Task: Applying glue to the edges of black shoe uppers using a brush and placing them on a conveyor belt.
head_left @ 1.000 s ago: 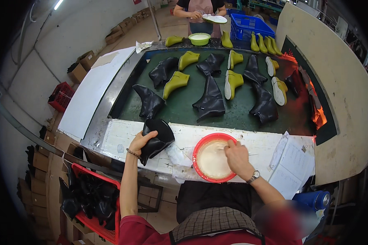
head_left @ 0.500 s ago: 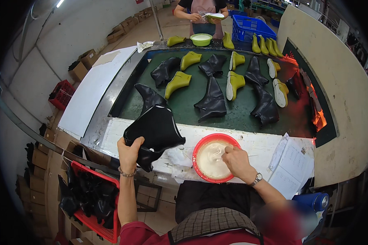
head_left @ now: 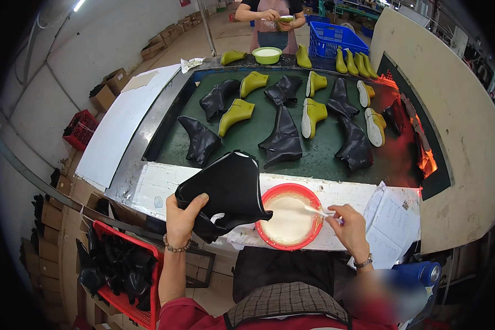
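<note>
Head view: our left hand (head_left: 182, 217) grips black boot upper (head_left: 225, 190); right hand (head_left: 347, 224) pinches brush (head_left: 315, 210) over red glue bowl (head_left: 289, 217). Loading glue; next, brush the upper.

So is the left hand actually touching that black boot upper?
Touching. The head view shows the left hand gripping the black boot upper at its lower edge, thumb and fingers wrapped over the leather, lifted beside the red bowl.

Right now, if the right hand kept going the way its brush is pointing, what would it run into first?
The right hand holds a small brush pointing left over the red bowl of pale glue. Going straight on, it would likely meet the black boot upper held up by the left hand, though depth is unclear.
</note>
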The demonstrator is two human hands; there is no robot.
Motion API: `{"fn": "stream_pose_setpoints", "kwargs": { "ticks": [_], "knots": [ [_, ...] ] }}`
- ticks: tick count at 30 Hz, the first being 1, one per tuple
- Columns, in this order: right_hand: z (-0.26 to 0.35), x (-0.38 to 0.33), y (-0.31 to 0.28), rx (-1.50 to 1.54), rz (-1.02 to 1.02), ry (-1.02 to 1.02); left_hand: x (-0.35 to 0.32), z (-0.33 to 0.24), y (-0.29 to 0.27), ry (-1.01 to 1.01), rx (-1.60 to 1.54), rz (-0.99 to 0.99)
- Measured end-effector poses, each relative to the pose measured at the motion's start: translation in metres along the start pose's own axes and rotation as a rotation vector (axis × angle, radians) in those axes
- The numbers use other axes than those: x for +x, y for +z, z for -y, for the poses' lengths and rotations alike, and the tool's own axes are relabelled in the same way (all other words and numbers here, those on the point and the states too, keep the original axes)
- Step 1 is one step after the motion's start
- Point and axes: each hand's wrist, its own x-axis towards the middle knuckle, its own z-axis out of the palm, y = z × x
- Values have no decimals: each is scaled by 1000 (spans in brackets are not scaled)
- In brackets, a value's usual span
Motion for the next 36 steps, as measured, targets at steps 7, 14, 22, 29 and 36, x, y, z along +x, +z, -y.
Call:
{"fn": "stream_pose_setpoints", "kwargs": {
  "ticks": [7, 14, 22, 29, 36],
  "knots": [
    [-11, -4, 12, 186, -43, 28, 5, 1, -21, 102, 187, -134],
    [-8, -4, 22, 239, -41, 1, 53, 77, -82, 404, 861, -377],
    [-9, 0, 20, 189, -8, -11, 57, 98, -92, -141, 257, 188],
    [-2, -1, 23, 204, 3, -26, 61, 142, -82, 51, 803, -68],
    [-13, -5, 13, 121, 30, -23, 68, 104, -93, 185, 857, -334]
  ]
}}
